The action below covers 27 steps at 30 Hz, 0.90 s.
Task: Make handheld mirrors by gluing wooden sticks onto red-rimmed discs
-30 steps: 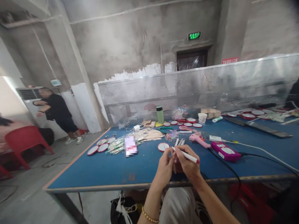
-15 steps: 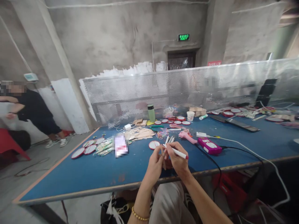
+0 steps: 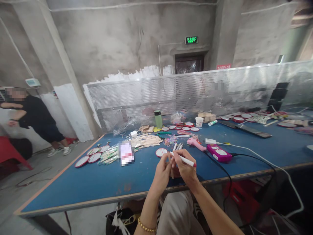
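My right hand [image 3: 186, 169] is closed round a white marker pen [image 3: 187, 161] with a red end, its tip pointing left toward my other hand. My left hand [image 3: 161, 171] pinches what looks like a thin wooden stick [image 3: 172, 173], mostly hidden by the fingers. Both hands are close together above the table's front edge. Just behind them lies a round white disc [image 3: 161, 152] with a red rim. More marker pens [image 3: 179, 146] rest on the table beyond my fingers, next to a tangle of coloured bands [image 3: 170, 140].
On the blue table [image 3: 97, 182], wooden sticks [image 3: 149, 139] and red-rimmed discs [image 3: 94, 157] lie left. A pink glue gun [image 3: 195, 143], a magenta box [image 3: 219, 153] and cables are right. A green bottle [image 3: 158, 119] and paper cup [image 3: 199, 122] stand behind. A person [image 3: 41, 114] stands far left.
The hands, the marker pen and the stick are almost where they were, with only a slight shift of the fingers. The camera view has moved a little.
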{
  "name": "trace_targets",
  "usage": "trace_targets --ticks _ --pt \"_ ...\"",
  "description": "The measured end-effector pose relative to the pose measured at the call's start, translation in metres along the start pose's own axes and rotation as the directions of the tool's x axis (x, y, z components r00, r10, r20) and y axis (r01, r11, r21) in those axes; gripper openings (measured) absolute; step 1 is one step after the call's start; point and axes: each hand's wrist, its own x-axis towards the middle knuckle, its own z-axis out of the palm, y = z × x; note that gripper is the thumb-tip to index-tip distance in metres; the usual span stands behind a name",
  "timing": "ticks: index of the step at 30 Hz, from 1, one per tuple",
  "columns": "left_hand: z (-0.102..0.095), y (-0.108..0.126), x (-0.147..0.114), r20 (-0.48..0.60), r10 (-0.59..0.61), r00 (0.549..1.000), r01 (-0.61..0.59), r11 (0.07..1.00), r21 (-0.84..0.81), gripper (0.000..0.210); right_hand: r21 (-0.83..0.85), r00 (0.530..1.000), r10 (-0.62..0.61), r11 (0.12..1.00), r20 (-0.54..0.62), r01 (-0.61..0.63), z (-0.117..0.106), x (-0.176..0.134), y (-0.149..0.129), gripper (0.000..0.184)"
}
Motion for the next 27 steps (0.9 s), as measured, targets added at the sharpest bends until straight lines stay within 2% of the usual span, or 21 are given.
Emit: trace_targets --ticks 17,21,27 --pt "0.0 0.002 -0.001 0.013 -0.016 1.0 0.016 1.0 -0.005 0.043 -0.022 0.999 0.044 0.999 0.004 -0.044 -0.002 0.0 -0.008 0.016" --pt "-0.001 0.002 0.001 0.011 0.01 1.0 -0.01 1.0 0.0 0.04 0.003 0.999 0.034 0.999 0.008 -0.034 -0.002 0.0 -0.008 0.013" --pt "-0.001 0.0 0.001 0.018 0.019 1.0 -0.02 1.0 0.015 0.034 -0.054 1.0 0.0 0.999 -0.001 -0.001 -0.005 0.001 -0.012 0.014"
